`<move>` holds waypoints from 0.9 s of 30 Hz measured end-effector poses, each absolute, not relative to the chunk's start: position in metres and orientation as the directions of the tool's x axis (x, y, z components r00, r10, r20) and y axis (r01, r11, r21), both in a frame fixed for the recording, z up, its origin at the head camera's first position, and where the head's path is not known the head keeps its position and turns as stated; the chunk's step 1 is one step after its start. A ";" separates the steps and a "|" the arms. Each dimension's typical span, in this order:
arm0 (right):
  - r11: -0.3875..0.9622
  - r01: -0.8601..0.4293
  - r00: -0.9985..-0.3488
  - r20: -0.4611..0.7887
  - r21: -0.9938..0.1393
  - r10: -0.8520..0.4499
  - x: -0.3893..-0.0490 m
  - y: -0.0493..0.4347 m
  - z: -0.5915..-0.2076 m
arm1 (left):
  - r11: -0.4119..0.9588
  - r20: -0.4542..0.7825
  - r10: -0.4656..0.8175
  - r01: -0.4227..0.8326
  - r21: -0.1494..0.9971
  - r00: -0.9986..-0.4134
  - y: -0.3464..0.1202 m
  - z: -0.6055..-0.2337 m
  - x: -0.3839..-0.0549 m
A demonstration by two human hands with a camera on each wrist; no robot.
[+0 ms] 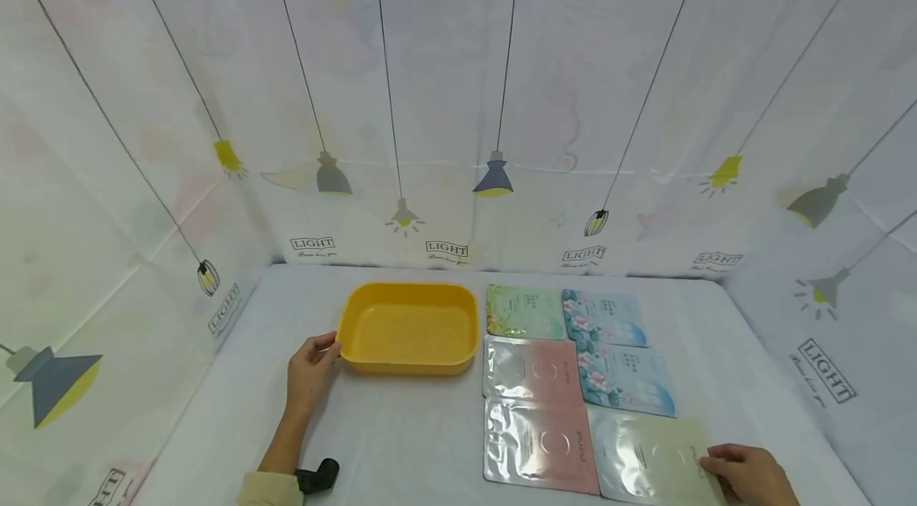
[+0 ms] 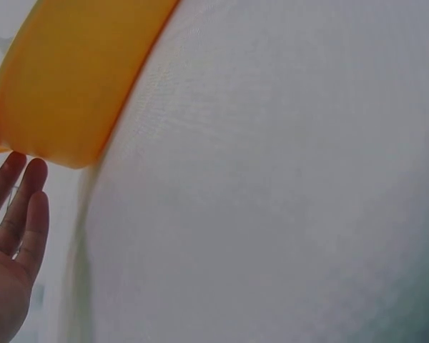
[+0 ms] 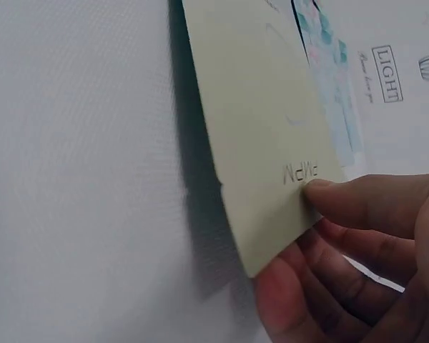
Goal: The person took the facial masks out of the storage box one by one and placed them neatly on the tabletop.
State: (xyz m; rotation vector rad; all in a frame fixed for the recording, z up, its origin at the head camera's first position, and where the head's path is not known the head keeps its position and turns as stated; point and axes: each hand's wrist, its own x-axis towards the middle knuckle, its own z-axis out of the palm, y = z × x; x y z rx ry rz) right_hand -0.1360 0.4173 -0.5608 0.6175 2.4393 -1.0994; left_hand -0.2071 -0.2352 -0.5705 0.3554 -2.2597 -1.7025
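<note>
At the left end of a yellow plastic tray, my left hand has its fingertips right at the outer wall. The left wrist view shows fairly straight fingers touching the end of the tray. My right hand pinches the right edge of a pale yellow-green face mask packet, thumb on top and fingers beneath. In the right wrist view that edge of the packet is tilted up from the table, with a shadow under it.
Two pink face mask packets lie left of the pale one. Behind are two blue flowered packets and a green packet, right of the tray. White cloth covers the table. Lamp-printed curtains surround it.
</note>
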 end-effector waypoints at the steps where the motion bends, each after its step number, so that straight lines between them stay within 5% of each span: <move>1: 0.603 0.542 -0.821 -0.520 -0.585 0.234 -0.136 0.417 -0.562 | 0.270 0.083 -0.360 -0.019 0.963 -0.929 -0.235 -0.570 -0.207; 14: 0.713 0.491 -0.839 -0.491 -0.500 0.234 -0.138 0.417 -0.548 | 0.245 0.091 -0.357 0.001 0.970 -0.930 -0.228 -0.574 -0.209; 27: 0.760 0.323 -0.945 -0.243 -0.564 0.221 -0.189 0.402 -0.491 | 0.359 0.138 -0.428 -0.028 0.933 -0.893 -0.221 -0.559 -0.222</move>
